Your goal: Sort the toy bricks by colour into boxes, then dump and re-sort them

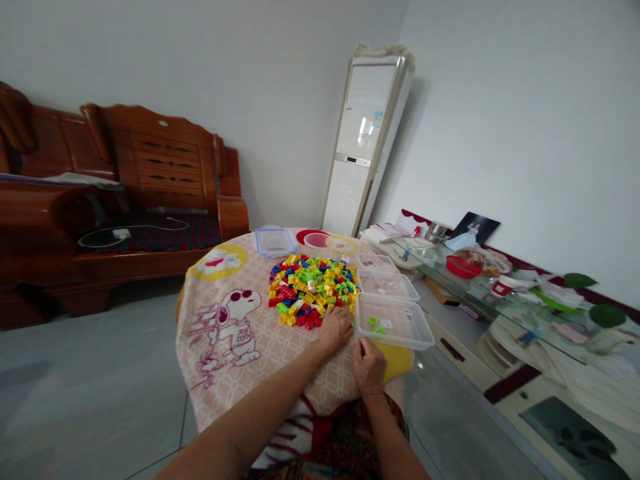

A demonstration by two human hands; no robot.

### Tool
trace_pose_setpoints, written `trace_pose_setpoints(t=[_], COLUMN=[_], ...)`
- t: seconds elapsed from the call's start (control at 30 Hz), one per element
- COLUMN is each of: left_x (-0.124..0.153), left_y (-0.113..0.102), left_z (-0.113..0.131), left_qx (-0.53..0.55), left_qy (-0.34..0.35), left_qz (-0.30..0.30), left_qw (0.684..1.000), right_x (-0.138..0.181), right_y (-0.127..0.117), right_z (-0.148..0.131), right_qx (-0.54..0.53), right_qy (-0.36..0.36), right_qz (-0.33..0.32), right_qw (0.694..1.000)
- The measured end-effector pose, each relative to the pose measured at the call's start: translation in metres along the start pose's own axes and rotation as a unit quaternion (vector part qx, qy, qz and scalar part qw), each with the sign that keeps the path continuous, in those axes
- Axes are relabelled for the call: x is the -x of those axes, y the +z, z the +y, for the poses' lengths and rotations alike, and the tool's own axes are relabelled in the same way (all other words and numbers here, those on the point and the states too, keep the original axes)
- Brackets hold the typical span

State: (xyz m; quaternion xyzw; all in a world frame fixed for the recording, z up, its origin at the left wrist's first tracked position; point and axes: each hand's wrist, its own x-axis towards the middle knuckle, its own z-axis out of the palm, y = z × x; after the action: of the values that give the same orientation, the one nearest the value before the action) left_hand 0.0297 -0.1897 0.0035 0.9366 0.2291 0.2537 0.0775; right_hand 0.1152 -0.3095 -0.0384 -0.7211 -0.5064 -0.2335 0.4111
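Note:
A heap of small toy building bricks (313, 287) in yellow, green, red, blue and white lies on the round table. My left hand (337, 330) rests palm down at the heap's near right edge, fingers stretched out over the bricks. Just right of it, my right hand (369, 367) is closed beside the near left corner of a clear plastic box (407, 327). Whatever its curled fingers may hold is hidden. Several green bricks (377, 327) lie inside that box. Behind it stands another clear box (387, 285), with a further clear container (375, 263) beyond.
A patterned pink cloth (285, 373) covers the table. At its far side sit a blue-rimmed clear container (275, 242) and a pink-and-red round dish (316, 240). A cluttered glass-topped cabinet (480, 293) stands right, a wooden bench (160, 180) left, and a tall white air conditioner (363, 140) behind.

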Motion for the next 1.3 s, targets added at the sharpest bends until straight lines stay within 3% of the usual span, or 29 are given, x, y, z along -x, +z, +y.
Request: trace_pose_setpoints(t=[0.3, 0.47, 0.63, 0.83, 0.97, 1.1, 1.3], left_x=[0.003, 0.006, 0.004, -0.006, -0.006, 0.004, 0.019], left_y=[0.002, 0.005, 0.003, 0.007, 0.009, 0.004, -0.017], left_z=[-0.002, -0.006, -0.005, 0.012, 0.013, -0.003, -0.027], left_qx=[0.046, 0.096, 0.227, 0.270, 0.237, 0.212, 0.122], left_qy=[0.012, -0.021, -0.021, 0.073, 0.086, 0.022, -0.169], left_qz=[0.022, 0.117, 0.214, 0.189, 0.166, 0.203, 0.249], left_qw=[0.999, 0.988, 0.950, 0.941, 0.953, 0.956, 0.946], right_x=[0.000, 0.000, 0.001, 0.001, 0.001, 0.001, 0.004], right_y=[-0.001, -0.001, 0.000, 0.001, 0.000, -0.001, 0.002], right_z=[0.000, -0.002, -0.001, 0.001, 0.001, 0.002, 0.006], right_qx=[-0.003, -0.007, -0.006, -0.005, -0.005, 0.001, -0.006], right_qy=[0.002, 0.005, 0.009, 0.009, 0.000, 0.000, -0.004], right_qz=[-0.001, -0.003, -0.003, -0.007, -0.003, -0.007, -0.004], right_qw=[1.000, 1.000, 1.000, 1.000, 1.000, 1.000, 1.000])
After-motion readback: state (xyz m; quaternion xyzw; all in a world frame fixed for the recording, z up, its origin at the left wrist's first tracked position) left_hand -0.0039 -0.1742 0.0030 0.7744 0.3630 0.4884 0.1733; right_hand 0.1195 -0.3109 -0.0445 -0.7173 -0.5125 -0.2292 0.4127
